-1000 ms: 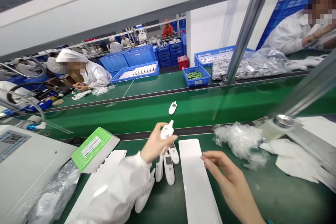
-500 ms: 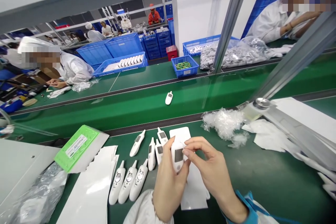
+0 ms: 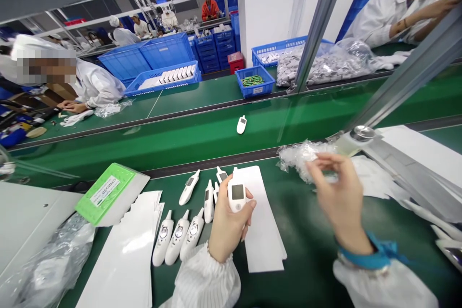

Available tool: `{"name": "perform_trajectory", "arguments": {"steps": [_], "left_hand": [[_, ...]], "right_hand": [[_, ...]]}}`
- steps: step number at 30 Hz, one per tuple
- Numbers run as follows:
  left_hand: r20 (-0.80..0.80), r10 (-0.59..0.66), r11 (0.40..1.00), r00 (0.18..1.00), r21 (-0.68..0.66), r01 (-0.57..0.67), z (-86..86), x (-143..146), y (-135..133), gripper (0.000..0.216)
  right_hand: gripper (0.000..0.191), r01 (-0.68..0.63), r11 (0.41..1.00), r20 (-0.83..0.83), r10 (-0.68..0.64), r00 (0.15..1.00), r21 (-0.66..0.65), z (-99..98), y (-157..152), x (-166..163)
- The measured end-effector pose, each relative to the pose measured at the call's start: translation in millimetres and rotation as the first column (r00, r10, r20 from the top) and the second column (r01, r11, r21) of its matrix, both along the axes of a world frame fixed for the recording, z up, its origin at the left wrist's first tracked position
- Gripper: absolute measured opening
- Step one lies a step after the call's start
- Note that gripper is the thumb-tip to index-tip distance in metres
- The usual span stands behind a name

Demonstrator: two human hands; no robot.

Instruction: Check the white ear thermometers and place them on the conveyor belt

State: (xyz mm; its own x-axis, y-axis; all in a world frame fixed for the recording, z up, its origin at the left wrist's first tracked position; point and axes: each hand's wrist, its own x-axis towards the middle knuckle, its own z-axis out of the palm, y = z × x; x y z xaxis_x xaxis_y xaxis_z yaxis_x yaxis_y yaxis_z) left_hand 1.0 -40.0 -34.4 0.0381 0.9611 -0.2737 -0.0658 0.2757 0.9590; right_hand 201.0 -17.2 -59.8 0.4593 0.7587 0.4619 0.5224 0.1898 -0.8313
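My left hand (image 3: 231,221) is closed round a white ear thermometer (image 3: 237,196), its grey screen facing up towards me and its probe tip pointing away. My right hand (image 3: 339,192), somewhat smeared by motion, is raised in front of a heap of clear plastic film (image 3: 301,156); its fingers curl towards the thumb, and whatever they may pinch cannot be made out. Under and beyond the held thermometer lies a stack of white cards (image 3: 265,231). Several more white thermometers (image 3: 179,236) lie left of my left hand, some partly hidden behind it.
Another thermometer (image 3: 241,124) lies on the green conveyor belt (image 3: 187,139). At left are white sheets (image 3: 122,255), a green CR2032 pack (image 3: 104,192) and a plastic bag (image 3: 61,264). A metal post (image 3: 321,24) rises beyond the belt. Co-workers sit across it, beside blue bins (image 3: 254,87).
My right hand has left the thermometer and moved right to the film heap. My left hand still holds the thermometer, now slightly left. On the belt, the thermometer has shifted right.
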Motion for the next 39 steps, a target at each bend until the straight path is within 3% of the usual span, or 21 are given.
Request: {"name": "perform_trajectory", "arguments": {"steps": [2,4,7,10,12,14,16,18,20,24,34,39], "left_hand": [[0.016,0.003,1.000,1.000,0.010,-0.003,-0.5,-0.4,-2.7,0.050],[0.025,-0.003,1.000,1.000,0.007,0.003,-3.6,-1.4,-4.3,0.052],[0.030,0.020,1.000,0.999,0.015,-0.021,-9.5,-4.9,-7.3,0.054],[0.022,0.074,0.997,0.997,0.022,-0.075,-14.9,-8.5,-15.2,0.049],[0.018,0.086,0.996,0.996,-0.017,-0.086,-19.8,-9.0,-22.9,0.049],[0.035,0.080,0.995,0.996,-0.067,-0.078,-27.3,-7.6,-30.3,0.050],[0.066,0.051,0.994,0.996,-0.099,-0.045,-37.5,-5.2,-35.3,0.047],[0.070,0.016,0.994,0.997,-0.106,-0.009,-49.3,-3.3,-37.3,0.047],[0.046,-0.008,0.995,0.999,-0.097,0.012,-60.4,-2.4,-37.4,0.049],[0.043,0.001,0.996,0.999,-0.087,0.003,-72.9,-1.9,-37.4,0.048],[0.067,0.030,0.998,0.997,-0.054,-0.027,-76.9,0.0,-39.1,0.047],[0.050,0.029,0.998,0.998,-0.053,-0.026,-76.7,0.3,-39.6,0.046]], "right_hand": [[0.016,0.116,0.993,0.227,-0.116,0.967,0.011,-18.6,29.3,31.5],[0.021,0.147,0.989,0.364,-0.141,0.921,0.011,-34.5,50.3,54.0],[0.026,0.192,0.981,0.390,-0.189,0.901,0.033,-43.3,56.2,67.3],[0.030,0.223,0.970,0.332,-0.242,0.912,0.094,-35.0,29.1,56.7],[0.018,0.117,0.986,0.295,-0.146,0.944,0.115,-28.1,-1.8,38.0],[0.004,-0.157,0.987,0.287,0.142,0.948,0.030,-26.9,-36.0,13.9],[0.004,-0.408,0.900,0.258,0.434,0.863,-0.153,-34.2,-66.6,-10.4],[0.006,-0.526,0.804,0.211,0.585,0.783,-0.275,-47.4,-88.6,-29.9],[0.008,-0.550,0.774,0.195,0.619,0.761,-0.314,-61.3,-100.5,-41.9],[0.009,-0.533,0.789,0.227,0.604,0.764,-0.304,-74.3,-105.0,-47.8],[0.012,-0.567,0.751,0.114,0.630,0.768,-0.338,-73.4,-105.2,-50.5],[0.017,-0.532,0.774,0.132,0.601,0.788,-0.344,-69.2,-105.3,-55.5]]}}
